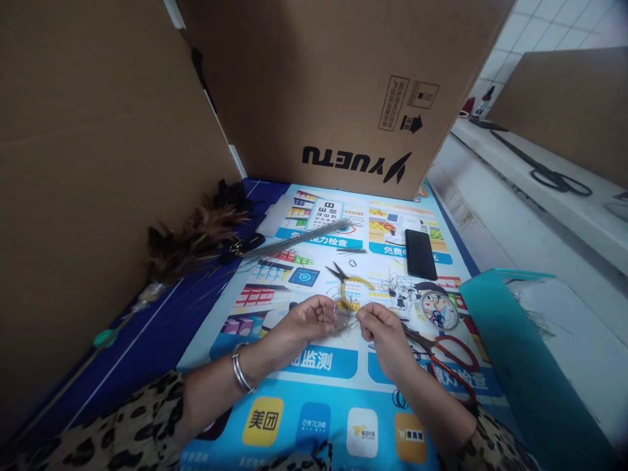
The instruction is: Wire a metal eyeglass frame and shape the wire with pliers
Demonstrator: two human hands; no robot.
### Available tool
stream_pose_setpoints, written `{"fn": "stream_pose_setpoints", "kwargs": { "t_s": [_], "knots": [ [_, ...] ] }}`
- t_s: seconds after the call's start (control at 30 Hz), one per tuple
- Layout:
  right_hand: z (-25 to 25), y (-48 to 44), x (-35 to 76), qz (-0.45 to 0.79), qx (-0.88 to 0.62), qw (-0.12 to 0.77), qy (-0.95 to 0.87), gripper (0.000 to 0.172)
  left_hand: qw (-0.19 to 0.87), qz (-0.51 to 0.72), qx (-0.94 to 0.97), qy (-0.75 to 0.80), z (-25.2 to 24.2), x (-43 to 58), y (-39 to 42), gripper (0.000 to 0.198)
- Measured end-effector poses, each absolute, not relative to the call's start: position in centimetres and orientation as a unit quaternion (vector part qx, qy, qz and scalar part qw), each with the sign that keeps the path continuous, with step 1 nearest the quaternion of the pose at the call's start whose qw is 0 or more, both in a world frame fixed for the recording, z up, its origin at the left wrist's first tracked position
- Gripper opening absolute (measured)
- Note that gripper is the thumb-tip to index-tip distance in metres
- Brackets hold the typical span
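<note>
Over the printed mat, my left hand curls its fingers around part of a thin wire. My right hand faces it, thumb and forefinger pinched on the same wire's other side. The wire is so fine that its exact shape is hard to make out. Just beyond the fingertips lie small pliers with yellow handles, their jaws apart. Scissors with red handles rest beside my right wrist, partly hidden by it. A loose tangle of fine wires with dark bits lies beyond my right hand.
A bundle of straight wires lies farther back, with a black phone to the right. Near the scissors sits a round clear dish. A teal box stands at right, brown feathers at left. Cardboard walls the back.
</note>
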State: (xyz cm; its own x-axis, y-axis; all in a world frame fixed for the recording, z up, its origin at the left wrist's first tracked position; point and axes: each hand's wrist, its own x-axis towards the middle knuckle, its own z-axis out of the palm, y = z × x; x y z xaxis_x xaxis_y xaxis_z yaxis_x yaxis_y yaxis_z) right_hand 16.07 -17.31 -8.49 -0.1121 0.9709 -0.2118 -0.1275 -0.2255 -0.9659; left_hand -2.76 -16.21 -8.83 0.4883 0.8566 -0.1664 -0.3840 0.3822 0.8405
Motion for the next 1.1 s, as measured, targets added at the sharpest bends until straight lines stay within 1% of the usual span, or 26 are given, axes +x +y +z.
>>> {"fn": "stream_pose_setpoints", "kwargs": {
  "t_s": [0.33, 1.1],
  "knots": [
    [-8.62, -17.31, 15.95, 0.610, -0.497, 0.446, -0.426, 0.017, 0.772, 0.410, 0.376, 0.308, -8.96, -2.67, -16.15, 0.025],
    [-8.23, -17.16, 16.01, 0.638, -0.485, 0.440, -0.405, 0.019, 0.773, 0.404, 0.381, 0.308, -8.76, -2.76, -16.08, 0.027]
  ]
}}
